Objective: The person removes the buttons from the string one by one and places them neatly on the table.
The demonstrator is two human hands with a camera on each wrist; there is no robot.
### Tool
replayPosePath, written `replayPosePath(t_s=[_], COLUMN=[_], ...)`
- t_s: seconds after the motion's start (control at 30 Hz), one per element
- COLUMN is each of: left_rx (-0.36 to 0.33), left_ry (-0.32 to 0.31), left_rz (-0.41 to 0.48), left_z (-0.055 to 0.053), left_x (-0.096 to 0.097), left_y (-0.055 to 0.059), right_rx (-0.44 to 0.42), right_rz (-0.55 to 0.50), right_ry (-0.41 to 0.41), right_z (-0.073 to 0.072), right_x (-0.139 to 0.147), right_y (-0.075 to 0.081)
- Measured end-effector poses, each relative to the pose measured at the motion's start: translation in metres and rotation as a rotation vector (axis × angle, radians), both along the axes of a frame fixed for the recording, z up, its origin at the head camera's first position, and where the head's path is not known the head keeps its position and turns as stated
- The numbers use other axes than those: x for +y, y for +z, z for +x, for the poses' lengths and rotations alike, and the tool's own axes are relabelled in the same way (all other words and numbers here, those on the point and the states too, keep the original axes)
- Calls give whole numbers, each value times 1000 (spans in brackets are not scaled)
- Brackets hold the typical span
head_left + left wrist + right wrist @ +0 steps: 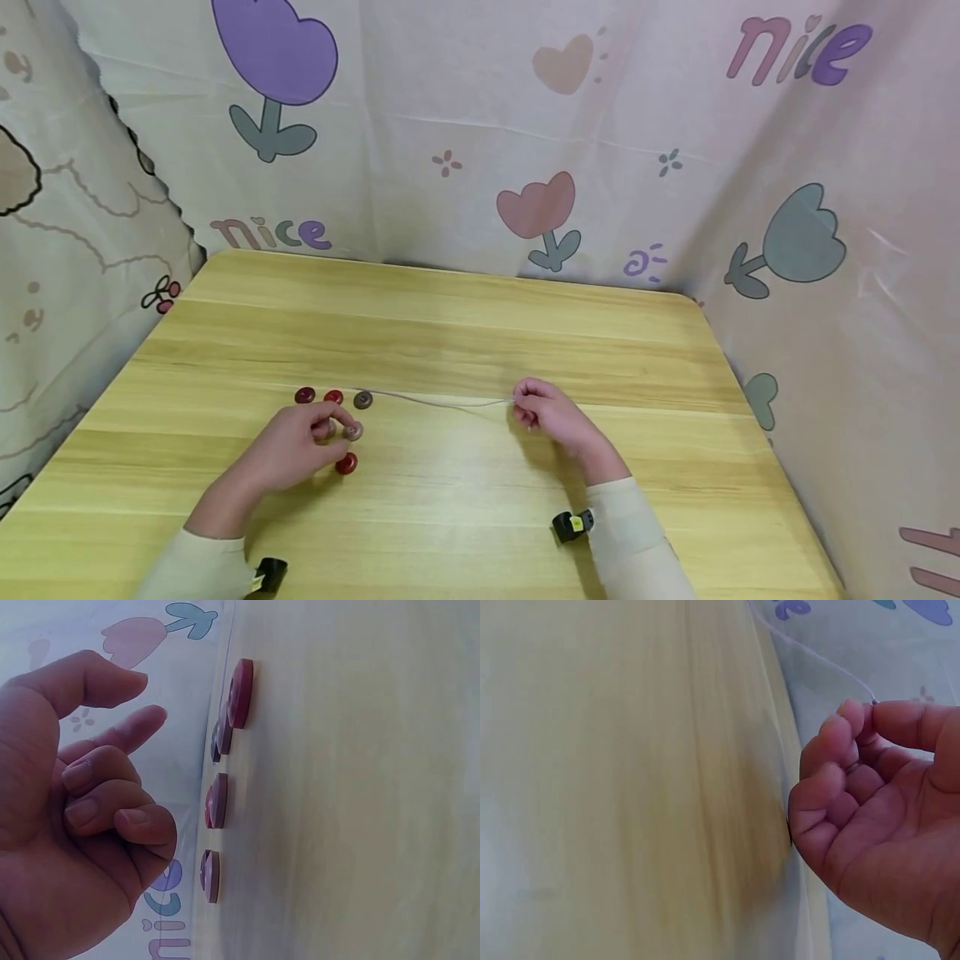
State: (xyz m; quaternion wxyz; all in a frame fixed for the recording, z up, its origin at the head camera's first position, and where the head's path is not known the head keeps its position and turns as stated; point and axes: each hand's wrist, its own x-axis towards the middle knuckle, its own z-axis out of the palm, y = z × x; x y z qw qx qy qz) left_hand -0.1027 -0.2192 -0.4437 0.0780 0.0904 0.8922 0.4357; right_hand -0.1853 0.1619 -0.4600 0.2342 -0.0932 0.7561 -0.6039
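Over a small group of buttons hovers my left hand (296,446). Its thumb and index finger are spread with a gap between them, while the other fingers curl in, as the left wrist view shows. A pinkish-grey button (353,431) lies by the fingertips, and a red button (347,463) is just below the thumb. Farther back are a dark red button (304,395), a bright red button (333,397) and a grey-brown button (363,400). My right hand (551,414) pinches the end of a thin pale string (435,404) between thumb and index finger. The string runs left toward the grey-brown button.
The buttons lie flat on a wood-grain table (450,517). Patterned cloth (450,108) hangs behind the table and along both sides. A small black camera (572,526) sits at the right wrist, another (270,575) at the left.
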Motion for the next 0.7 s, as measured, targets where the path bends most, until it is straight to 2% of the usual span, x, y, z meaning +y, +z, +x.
replayPosePath(t_s=[0.23,0.47,0.7], left_rx=[-9,18,19], left_ry=[18,32,90], left_rz=[25,10,-28], left_z=[-3,-4,-9], left_x=[3,6,9], left_y=[4,4,6], right_rx=[-27,-26,4], right_rz=[77,197,355], right_ry=[-66,-130,-208], right_z=[-2,-4,-6], right_x=[22,39,41], right_y=[0,0,1])
